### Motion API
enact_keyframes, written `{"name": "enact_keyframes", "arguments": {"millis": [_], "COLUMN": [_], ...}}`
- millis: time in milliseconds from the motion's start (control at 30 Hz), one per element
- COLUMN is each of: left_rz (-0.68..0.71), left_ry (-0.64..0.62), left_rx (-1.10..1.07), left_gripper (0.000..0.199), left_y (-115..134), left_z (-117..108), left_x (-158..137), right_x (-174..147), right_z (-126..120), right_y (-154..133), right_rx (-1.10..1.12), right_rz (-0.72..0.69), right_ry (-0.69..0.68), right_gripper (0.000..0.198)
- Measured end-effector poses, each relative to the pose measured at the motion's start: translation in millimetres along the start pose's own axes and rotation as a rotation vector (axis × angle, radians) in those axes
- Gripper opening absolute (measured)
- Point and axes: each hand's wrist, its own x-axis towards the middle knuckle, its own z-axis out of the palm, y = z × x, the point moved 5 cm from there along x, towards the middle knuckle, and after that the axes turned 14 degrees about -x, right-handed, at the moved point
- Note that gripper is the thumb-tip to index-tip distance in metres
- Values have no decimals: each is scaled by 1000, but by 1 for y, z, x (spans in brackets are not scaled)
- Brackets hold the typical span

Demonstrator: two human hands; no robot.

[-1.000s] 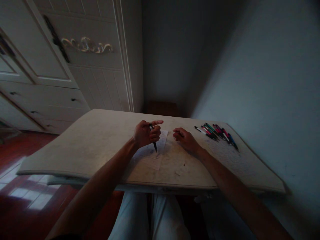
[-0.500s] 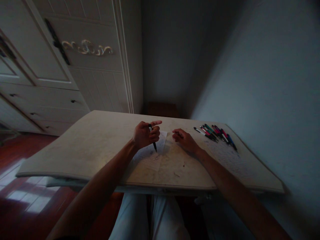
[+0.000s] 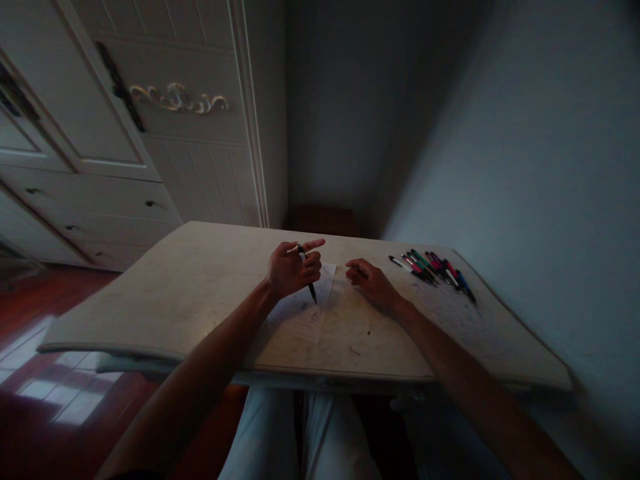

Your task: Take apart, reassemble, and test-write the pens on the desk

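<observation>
My left hand (image 3: 294, 270) is closed round a dark pen (image 3: 313, 292), its index finger stretched out to the right. The pen's tip points down over a sheet of paper (image 3: 311, 320) covered in handwriting. A short way to the right, my right hand (image 3: 369, 281) hovers at or rests on the table with its fingers curled together. Whether anything is between those fingers is too dark to make out. Several pens (image 3: 434, 268) lie in a loose row beyond my right hand, partly over another written sheet (image 3: 453, 313).
The pale table (image 3: 200, 280) has a curved front edge above my legs. On its top near the front lie small dark specks (image 3: 369, 333). A white cabinet (image 3: 210, 173) stands behind at the left, and a bare wall (image 3: 540, 200) runs along the right side.
The view has shifted very slightly. Both hands keep almost the same place and grip, with the pen still in my left hand.
</observation>
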Motion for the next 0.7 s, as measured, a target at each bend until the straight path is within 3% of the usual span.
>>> {"name": "enact_keyframes", "arguments": {"millis": [367,533,700], "left_rz": [133,140,159], "left_ry": [32,67,32], "left_rx": [-65,-87,14], "left_gripper": [36,29,15], "left_y": [7,3,-9], "left_z": [-2,3,8], "left_x": [2,2,5], "right_x": [0,-1,-2], "right_z": [0,-1,16], "right_y": [-1,-20,-40], "right_rx": [109,298,309], "right_rz": [28,25,-7], "right_ry": [26,62,-36], "right_gripper": [42,39,39]}}
